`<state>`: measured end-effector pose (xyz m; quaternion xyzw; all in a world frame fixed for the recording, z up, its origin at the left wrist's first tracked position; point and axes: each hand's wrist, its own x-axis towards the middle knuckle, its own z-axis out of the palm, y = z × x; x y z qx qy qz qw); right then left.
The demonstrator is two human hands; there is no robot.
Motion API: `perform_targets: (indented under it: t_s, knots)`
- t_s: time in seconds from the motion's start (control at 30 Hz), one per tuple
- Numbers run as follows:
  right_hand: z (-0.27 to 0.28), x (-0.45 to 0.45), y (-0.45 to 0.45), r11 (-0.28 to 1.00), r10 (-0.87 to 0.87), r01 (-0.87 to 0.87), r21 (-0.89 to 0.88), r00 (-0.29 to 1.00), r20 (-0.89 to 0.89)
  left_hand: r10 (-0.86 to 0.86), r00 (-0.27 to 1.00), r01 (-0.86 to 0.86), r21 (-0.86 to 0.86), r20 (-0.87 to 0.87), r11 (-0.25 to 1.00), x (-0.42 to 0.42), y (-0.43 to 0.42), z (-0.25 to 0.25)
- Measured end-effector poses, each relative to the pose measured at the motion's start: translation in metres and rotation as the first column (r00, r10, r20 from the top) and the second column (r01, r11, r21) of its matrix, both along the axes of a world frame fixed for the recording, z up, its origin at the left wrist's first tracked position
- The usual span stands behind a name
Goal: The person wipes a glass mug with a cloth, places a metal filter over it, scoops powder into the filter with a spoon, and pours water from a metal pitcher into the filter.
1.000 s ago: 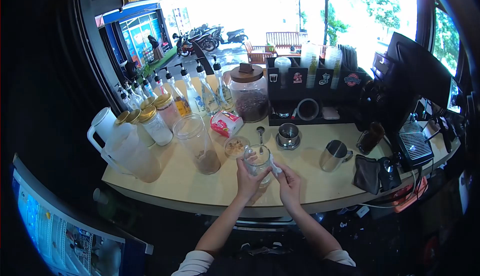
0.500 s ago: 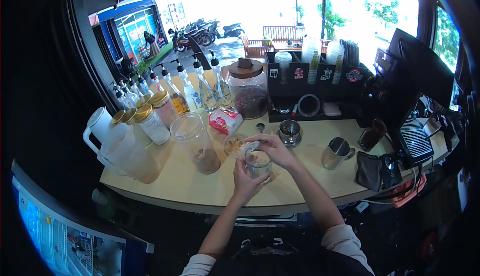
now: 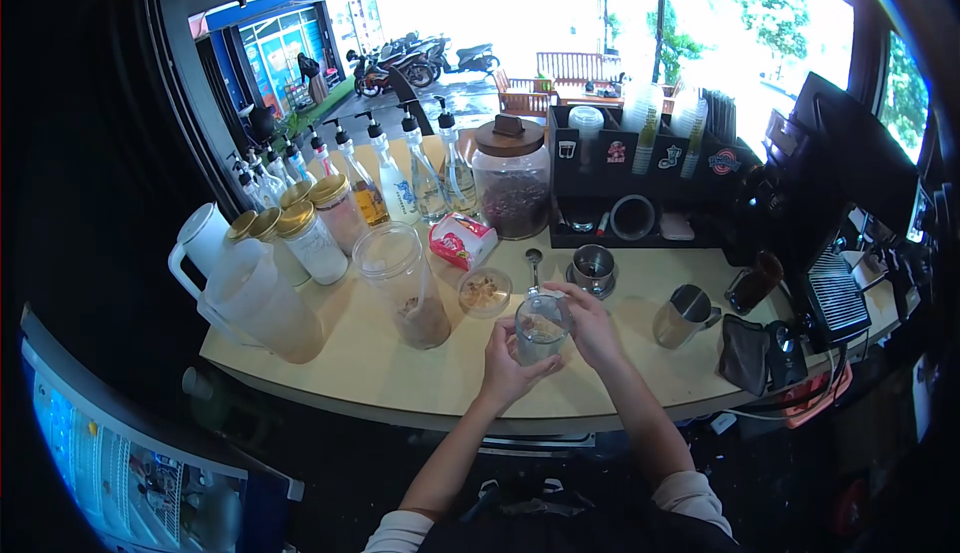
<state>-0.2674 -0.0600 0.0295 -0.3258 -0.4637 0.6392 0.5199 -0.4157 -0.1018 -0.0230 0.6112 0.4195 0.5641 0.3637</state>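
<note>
A clear glass is between my hands above the counter, tilted slightly so its open mouth shows. My left hand is wrapped round its lower left side. On the right, the fingers of my right hand rest against the rim and upper side. What lies inside the glass is hard to make out. Just left of the glass lies a round lid with brown crumbs on it. Behind it are a metal spoon and a small steel cup on a saucer-like base.
Left of my hands stand a tall clear canister with brown powder, a frosted pitcher and gold-lidded jars. Behind are pump bottles, a red-and-white packet and a wooden-lidded jar. A steel jug is at right.
My right hand has moved from over the lid and glass mouth to the glass's right side; the white thing in its fingers no longer shows. The view has shifted slightly.
</note>
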Motion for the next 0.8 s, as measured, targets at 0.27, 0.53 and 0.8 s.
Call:
perform_targets:
  t_s: [0.27, 0.53, 0.8]
  knots:
    - [-0.010, 0.008, -0.050, 0.862, -0.398, 0.319, 0.394, 0.907, 0.135, 0.096, 0.982, -0.079, 0.108, -0.162, 0.991, 0.006, -0.008, 0.013]
    - [0.031, 0.043, -0.048, 0.439, -0.663, -0.458, 0.773, 0.416, 0.622, 0.103, 0.937, -0.020, 0.245, -0.333, 0.969, 0.002, -0.004, 0.031]
    - [0.054, 0.036, -0.079, 0.789, -0.364, -0.316, 0.527, 0.451, 0.815, 0.316, 0.774, -0.067, 0.425, -0.549, 0.903, -0.001, -0.009, 0.057]
